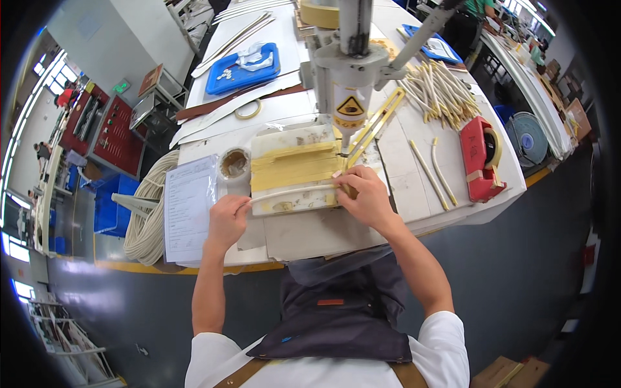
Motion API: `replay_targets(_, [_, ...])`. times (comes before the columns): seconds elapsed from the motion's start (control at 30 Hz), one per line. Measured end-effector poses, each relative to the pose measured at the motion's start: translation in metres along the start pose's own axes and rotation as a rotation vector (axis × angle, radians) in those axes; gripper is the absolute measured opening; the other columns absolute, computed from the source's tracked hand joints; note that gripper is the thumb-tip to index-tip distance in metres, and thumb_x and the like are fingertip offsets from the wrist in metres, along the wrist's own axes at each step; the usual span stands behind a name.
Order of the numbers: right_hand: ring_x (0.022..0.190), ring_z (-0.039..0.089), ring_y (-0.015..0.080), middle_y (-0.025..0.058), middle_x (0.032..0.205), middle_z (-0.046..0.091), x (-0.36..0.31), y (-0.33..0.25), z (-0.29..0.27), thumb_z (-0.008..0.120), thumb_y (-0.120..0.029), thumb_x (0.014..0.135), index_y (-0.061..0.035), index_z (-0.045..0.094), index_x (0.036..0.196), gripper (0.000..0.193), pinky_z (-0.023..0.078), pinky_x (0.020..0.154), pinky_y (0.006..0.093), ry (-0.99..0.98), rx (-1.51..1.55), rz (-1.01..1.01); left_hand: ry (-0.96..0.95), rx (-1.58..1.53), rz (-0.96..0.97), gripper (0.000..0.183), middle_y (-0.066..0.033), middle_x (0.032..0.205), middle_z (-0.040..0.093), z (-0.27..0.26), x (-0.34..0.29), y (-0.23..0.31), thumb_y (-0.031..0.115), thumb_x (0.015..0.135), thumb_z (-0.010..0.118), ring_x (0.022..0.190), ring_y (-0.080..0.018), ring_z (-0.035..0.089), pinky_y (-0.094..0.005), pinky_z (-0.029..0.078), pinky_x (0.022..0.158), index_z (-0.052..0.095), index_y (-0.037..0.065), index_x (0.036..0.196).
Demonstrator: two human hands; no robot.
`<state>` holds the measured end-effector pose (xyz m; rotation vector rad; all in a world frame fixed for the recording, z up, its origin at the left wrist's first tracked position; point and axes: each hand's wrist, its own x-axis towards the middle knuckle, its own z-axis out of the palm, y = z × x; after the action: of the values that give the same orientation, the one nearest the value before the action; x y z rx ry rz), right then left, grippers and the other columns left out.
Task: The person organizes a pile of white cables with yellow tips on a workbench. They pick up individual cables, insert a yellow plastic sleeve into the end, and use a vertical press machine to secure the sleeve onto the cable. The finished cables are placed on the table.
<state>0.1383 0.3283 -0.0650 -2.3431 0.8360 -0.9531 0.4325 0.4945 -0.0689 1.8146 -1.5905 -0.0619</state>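
A short cream-white cord stretches across the front of a white block covered with yellow tape. My left hand pinches its left end, just past the block's left edge. At the other end, my right hand grips the cord with closed fingers, just below the tip of a hand-lever press. Part of that end is hidden behind the fingers. A yellow-taped ridge runs along the block behind the cord.
A tape roll stands left of the block, beside a printed sheet and a big cord coil. To the right are two loose cords, a cord pile and a red tape dispenser. A blue tray lies farther back.
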Motion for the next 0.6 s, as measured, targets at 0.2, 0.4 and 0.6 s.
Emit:
replay_targets(0.2, [0.074,0.065,0.0149,0.008,0.11,0.068,-0.009,-0.01,-0.143,0.075,-0.003,0.079,-0.0062,0.066,0.123,0.044,0.05,0.064,0.0283,0.26,0.007,0.019,0.051,0.091,0.022,0.007,-0.0142,0.084,0.07,0.003,-0.004,-0.006,0.004,0.083,0.07,0.077,-0.0313,0.066,-0.038,0.052,0.07,0.072,-0.001,0.089])
replay_targets(0.4, [0.062,0.067,0.0192,0.0149,0.077,0.072,-0.041,0.097,-0.302,0.069,-0.033,0.085,0.0022,0.076,0.1,0.039,0.053,0.062,0.0322,0.325,-0.562,0.693,0.131,-0.596,-0.375,0.014,-0.0058,0.079,0.068,-0.002,-0.022,0.026,0.01,0.091,0.072,0.064,-0.0107,0.057,-0.0257,0.045,0.058,0.069,-0.003,0.095])
replay_targets(0.6, [0.057,0.063,0.0128,0.0066,0.073,0.067,-0.037,0.094,-0.312,0.074,-0.032,0.084,0.0048,0.075,0.097,0.039,0.049,0.05,0.0272,0.002,-0.059,1.1,-0.144,-1.105,-0.53,0.02,-0.0089,0.079,0.069,0.009,-0.055,0.11,0.014,0.094,0.071,0.055,-0.0072,0.054,-0.0202,0.041,0.049,0.068,-0.005,0.101])
